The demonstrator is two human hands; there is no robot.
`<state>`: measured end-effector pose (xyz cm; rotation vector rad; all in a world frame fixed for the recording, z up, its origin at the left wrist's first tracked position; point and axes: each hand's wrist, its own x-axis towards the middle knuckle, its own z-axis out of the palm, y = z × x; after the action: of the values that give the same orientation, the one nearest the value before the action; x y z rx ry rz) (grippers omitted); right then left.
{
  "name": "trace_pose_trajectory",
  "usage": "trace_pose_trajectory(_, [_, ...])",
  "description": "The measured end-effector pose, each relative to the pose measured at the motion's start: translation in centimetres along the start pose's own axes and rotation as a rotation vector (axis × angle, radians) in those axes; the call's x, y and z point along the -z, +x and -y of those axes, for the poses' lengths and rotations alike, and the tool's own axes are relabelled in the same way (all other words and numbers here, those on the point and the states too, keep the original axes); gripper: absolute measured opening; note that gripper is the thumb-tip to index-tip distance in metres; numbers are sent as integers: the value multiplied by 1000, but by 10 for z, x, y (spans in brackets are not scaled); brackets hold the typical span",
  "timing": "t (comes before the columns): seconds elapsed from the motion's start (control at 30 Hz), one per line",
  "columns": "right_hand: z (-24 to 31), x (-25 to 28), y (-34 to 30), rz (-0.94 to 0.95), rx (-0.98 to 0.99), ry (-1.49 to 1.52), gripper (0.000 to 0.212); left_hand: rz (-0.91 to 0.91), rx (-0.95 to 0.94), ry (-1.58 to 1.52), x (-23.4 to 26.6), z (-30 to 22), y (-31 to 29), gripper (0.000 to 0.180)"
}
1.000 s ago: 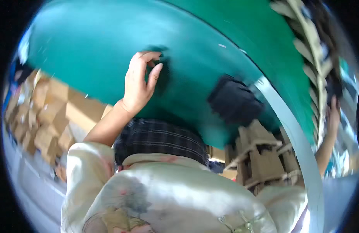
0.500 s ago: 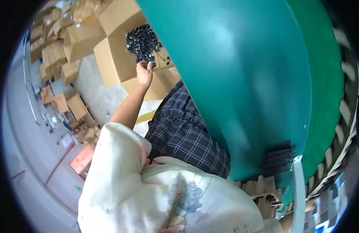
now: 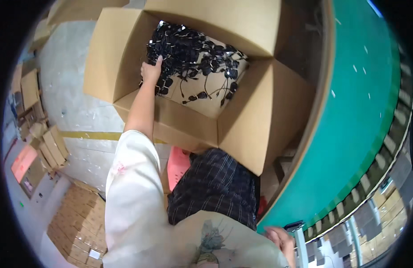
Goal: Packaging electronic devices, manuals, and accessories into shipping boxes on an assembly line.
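Observation:
My left hand [image 3: 151, 71] reaches down into a large open cardboard box [image 3: 244, 96], at the left side of a pile of bundled black cables [image 3: 182, 49]. Its thumb points up, and the curled fingers close on a black cable bundle that the hand mostly hides. Smaller black bundles and loose cord ends lie scattered over the box floor to the right. My right hand [image 3: 283, 241] is low at the lower edge, beside the green tabletop's near corner and next to a small dark object [image 3: 294, 225]. Its fingers look bent, but blur hides whether they hold anything.
A green tabletop [image 3: 349, 107] runs along the right, with a slatted rim beyond it. Below the box stands a pink plastic basket or stool [image 3: 177, 166]. A yellow line [image 3: 97, 135] crosses the grey floor. Stacked cardboard [image 3: 79, 219] lies at lower left.
The view has turned so the box is nearer and more central, and the table is farther right. My left hand has gone deeper into the box, to the pile. My right hand has come into view.

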<state>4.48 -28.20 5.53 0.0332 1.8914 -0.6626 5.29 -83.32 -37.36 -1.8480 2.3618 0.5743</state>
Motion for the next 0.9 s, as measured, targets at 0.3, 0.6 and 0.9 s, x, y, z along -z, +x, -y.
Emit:
trace_pose_trajectory(0.3, [192, -153, 566, -265, 491, 62, 72, 184, -56, -282, -53, -17, 111, 101])
trace_pose_trajectory(0.6, [233, -210, 668, -100, 483, -147, 99, 172, 13, -659, -86, 5, 92, 100])
trace_pose_trajectory(0.9, [135, -196, 584, 94, 231, 386, 89, 659, 310, -1176, -39, -6, -44, 77])
